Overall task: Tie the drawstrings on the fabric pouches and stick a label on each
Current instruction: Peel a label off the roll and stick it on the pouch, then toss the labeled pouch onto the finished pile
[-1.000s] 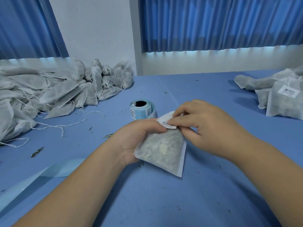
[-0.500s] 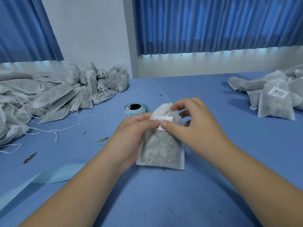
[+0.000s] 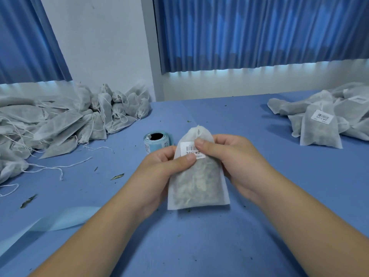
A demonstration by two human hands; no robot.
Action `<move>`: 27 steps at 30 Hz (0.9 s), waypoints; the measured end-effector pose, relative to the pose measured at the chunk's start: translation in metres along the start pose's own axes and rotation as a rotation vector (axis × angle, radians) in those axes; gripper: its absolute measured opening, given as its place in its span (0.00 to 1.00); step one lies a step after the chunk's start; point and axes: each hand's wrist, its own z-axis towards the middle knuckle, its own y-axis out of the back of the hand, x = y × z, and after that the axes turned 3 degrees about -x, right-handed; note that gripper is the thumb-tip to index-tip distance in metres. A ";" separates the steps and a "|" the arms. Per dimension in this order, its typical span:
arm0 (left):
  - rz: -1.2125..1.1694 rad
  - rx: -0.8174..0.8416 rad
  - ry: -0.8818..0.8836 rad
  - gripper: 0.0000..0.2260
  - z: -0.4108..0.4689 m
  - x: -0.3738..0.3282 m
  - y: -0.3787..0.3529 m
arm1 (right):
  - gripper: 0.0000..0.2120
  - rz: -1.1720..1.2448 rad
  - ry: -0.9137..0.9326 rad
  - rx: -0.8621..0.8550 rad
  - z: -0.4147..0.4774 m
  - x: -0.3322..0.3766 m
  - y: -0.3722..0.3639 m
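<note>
The left hand [image 3: 159, 166] and right hand [image 3: 235, 162] are gripping the pouch [image 3: 197, 180] over the tabletop [image 3: 199, 246], thumbs pressing the label [image 3: 189, 148] below its neck. Uneven pressure over lumpy filling is probably risking wrinkles or a lifting corner.
</note>
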 end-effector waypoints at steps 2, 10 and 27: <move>-0.075 0.011 0.015 0.19 -0.001 -0.001 -0.004 | 0.10 0.001 -0.006 0.013 0.002 0.002 0.004; -0.164 -0.186 0.065 0.16 0.035 -0.015 -0.046 | 0.21 -0.179 -0.158 0.333 0.005 0.025 0.055; -0.065 -0.143 0.118 0.07 0.080 0.011 -0.143 | 0.06 0.489 -0.151 -0.663 0.034 0.016 0.144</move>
